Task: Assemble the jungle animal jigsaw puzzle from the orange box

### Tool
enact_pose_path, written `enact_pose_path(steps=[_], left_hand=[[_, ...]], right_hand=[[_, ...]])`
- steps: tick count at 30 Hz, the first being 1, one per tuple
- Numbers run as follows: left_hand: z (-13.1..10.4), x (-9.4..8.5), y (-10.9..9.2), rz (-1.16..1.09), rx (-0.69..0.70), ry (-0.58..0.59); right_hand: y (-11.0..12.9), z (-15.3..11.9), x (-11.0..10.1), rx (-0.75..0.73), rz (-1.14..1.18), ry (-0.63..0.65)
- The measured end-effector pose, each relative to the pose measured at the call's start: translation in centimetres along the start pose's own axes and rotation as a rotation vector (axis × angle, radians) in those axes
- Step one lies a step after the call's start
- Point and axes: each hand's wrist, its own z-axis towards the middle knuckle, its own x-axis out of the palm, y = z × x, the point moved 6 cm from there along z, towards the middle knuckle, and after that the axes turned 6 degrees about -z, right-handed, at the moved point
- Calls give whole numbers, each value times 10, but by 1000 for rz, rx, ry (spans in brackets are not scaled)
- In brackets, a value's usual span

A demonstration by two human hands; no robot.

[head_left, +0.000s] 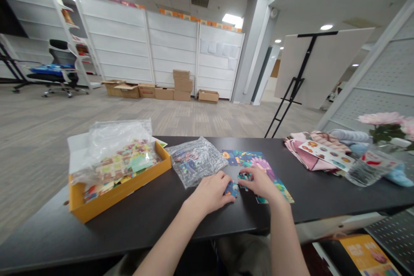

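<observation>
My left hand (211,192) rests low over the black table with its fingers closed around a blue jigsaw puzzle piece (230,189). Just to the right, my right hand (260,183) pinches a dark teal puzzle piece (243,184) between thumb and fingers. A gap separates the two pieces. Behind and beside my right hand lies a partly joined jigsaw puzzle (260,162) in blue, purple and green; my hand hides some of it. Left of my left hand, a clear plastic bag (197,159) holds more dark-coloured pieces.
A yellow box (129,189) with bagged, colourful pieces sits on the table (155,211) at left. At right are pink cloths (310,155), a sticker sheet (326,155), a clear plastic package (368,168) and pink flowers (381,118). An orange box (368,254) is below the tabletop.
</observation>
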Motion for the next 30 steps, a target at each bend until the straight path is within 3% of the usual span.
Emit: enact_pose_path(steps=[7,16,30], left_hand=[[0,-8,6,62,-41,21],[-2,-10,8,45,-55,19],[-2,-11,6,44,-48,22]], right_hand=[[-4,-5,4,36,32,118],[-6,0,0,32,13,75],[-6,2,-4,-62,486,-21]])
